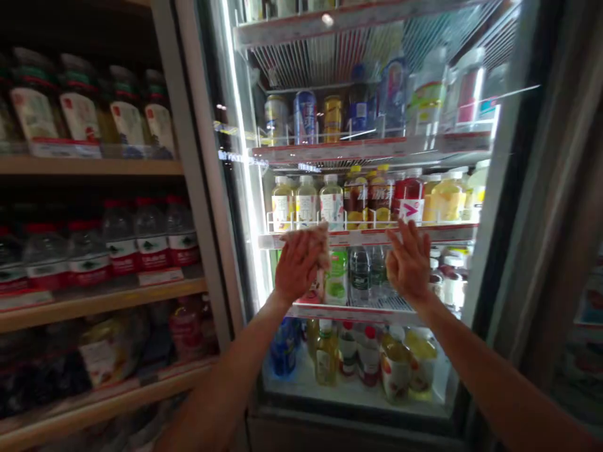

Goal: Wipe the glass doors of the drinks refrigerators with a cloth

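My left hand lies over a crumpled pale cloth and holds it against the glass door of a lit drinks fridge. Parts of the cloth stick out beyond the fingertips and along the thumb side. To the right, my right hand is raised toward the same glass with its fingers apart and nothing in it. Whether its fingertips touch the glass I cannot tell. Behind the glass, level with both hands, runs a shelf edge with juice bottles above it.
Inside the fridge, more shelves hold cans and bottles. A dark door frame borders the glass on the right. On the left, wooden shelves carry several rows of bottles, including red-capped water bottles.
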{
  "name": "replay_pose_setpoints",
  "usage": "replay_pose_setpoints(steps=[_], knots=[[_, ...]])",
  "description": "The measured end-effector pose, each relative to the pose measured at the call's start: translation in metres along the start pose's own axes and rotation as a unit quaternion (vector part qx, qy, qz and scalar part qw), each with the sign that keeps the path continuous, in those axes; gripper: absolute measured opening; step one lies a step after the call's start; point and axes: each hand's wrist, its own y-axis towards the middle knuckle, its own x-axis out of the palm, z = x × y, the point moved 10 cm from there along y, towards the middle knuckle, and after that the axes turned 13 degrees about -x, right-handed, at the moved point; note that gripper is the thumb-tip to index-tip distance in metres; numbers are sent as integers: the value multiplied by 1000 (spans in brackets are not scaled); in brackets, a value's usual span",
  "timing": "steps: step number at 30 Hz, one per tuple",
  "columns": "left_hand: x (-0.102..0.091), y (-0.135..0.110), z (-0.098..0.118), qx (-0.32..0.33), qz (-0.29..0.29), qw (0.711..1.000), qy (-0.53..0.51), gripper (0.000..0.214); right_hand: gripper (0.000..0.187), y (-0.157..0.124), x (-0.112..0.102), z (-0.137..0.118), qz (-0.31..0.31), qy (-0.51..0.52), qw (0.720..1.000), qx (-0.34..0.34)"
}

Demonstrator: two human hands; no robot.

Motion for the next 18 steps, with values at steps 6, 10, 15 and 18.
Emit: replay_pose_setpoints(steps=[6, 10, 15, 18], knots=[[-8, -11, -13, -52, 42, 998, 21, 56, 51, -5, -2, 3, 27, 14, 999, 12], [15, -8, 26, 0, -18, 1000, 3, 44, 54, 9, -16, -17, 57, 66, 996, 8], [18, 13, 38, -44, -23, 998, -33, 47, 58, 33, -6, -68, 91, 218, 972, 3], [6, 0, 16, -85, -7, 996, -15, 62, 58, 38, 17, -93, 76, 194, 978, 3]])
